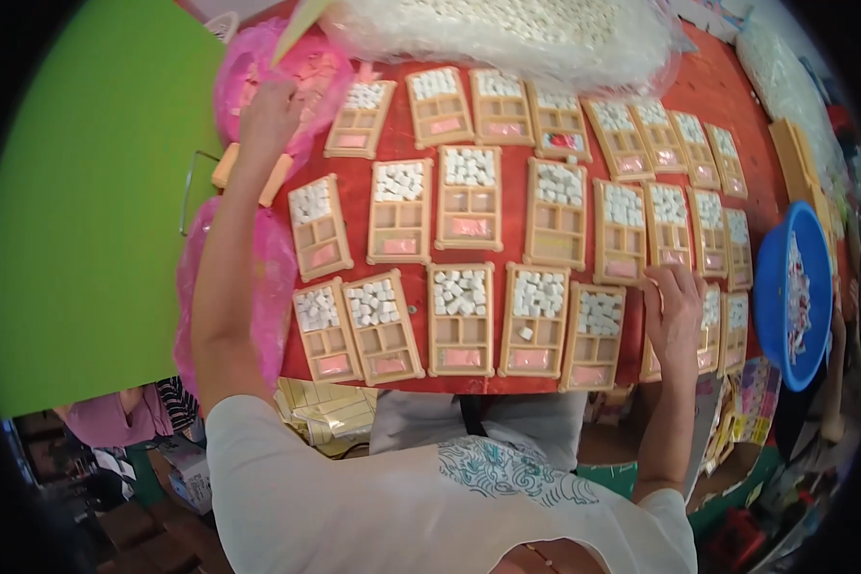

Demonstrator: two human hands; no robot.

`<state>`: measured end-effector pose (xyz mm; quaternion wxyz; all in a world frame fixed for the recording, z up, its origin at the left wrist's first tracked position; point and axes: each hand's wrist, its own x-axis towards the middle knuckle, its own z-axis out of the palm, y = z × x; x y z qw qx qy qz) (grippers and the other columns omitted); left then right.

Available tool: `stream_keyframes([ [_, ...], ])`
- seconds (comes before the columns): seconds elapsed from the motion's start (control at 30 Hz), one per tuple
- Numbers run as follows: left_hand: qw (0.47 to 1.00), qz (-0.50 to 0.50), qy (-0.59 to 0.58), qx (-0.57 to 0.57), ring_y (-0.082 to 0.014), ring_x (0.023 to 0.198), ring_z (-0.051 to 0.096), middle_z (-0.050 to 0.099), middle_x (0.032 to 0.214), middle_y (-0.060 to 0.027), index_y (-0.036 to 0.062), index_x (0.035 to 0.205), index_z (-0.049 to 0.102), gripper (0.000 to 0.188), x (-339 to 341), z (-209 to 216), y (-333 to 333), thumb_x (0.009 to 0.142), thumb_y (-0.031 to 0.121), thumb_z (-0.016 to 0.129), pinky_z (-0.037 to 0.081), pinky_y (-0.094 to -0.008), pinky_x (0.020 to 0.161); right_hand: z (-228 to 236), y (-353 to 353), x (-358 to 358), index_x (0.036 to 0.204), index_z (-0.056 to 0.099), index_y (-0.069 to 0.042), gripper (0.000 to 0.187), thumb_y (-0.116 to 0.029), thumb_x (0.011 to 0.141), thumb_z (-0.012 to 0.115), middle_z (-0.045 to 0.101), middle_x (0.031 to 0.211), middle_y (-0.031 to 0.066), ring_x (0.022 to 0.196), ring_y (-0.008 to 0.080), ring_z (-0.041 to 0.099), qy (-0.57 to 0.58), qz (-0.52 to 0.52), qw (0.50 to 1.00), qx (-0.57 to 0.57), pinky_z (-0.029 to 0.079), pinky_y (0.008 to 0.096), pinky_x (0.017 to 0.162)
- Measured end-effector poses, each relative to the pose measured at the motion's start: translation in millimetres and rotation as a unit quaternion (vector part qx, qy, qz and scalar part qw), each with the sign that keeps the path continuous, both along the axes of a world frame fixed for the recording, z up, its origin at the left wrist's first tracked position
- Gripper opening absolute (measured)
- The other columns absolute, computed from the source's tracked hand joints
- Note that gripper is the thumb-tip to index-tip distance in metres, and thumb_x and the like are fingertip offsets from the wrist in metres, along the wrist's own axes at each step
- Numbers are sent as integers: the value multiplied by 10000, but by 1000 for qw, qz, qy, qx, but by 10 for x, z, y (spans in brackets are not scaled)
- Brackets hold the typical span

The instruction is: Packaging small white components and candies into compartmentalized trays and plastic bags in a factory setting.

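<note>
My left hand (270, 115) reaches over an opened pink plastic bag (244, 57) that holds many small flat pink packets (318, 75). Its fingers are drawn together and point down at the packets; whatever they pinch is hidden. On the right, my right hand (677, 298) hovers over or touches the wooden trays in the near rows, fingers curled downward. I cannot make out anything between them. Rows of small compartmented wooden trays (402, 218) fill the red table. White cubes (464, 289) sit in their far compartments, and most have a pink packet in the near one.
A large clear plastic bag of white pieces (545, 24) lies along the far edge. At right stands a blue basin (783, 316) with small red-and-white items. A green board (86, 191) adjoins on the left, beside another pink bag (230, 273). Wooden trays (796, 163) are piled far right.
</note>
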<state>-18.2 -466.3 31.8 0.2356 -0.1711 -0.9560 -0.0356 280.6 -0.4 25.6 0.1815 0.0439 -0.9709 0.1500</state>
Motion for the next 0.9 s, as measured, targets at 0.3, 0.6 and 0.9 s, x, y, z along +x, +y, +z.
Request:
stream_keyframes([
  [0.3,851,-376,-331,161,-303,715,635,635,790,-131,33,875,619,134,1549,133,2067,857,153,563,484,-394,638,-52,-100,50,899,614,-52,111,-28,791,622,605,870,76,827,247,579,12,39,999,-20,397,370,789],
  [0.6,891,-353,-284,26,-314,833,599,547,1024,-108,92,1066,594,227,1659,-242,2440,841,127,584,472,-427,703,-27,74,317,895,615,-52,108,-50,792,648,598,860,73,823,252,577,11,10,999,-41,408,371,805],
  [0.9,911,-365,-186,-51,-253,806,570,523,899,-113,106,1004,648,268,1728,-278,2495,765,14,569,388,-373,706,-80,233,377,912,618,-52,136,-47,782,657,596,862,77,835,258,574,-8,14,998,-68,413,390,819],
])
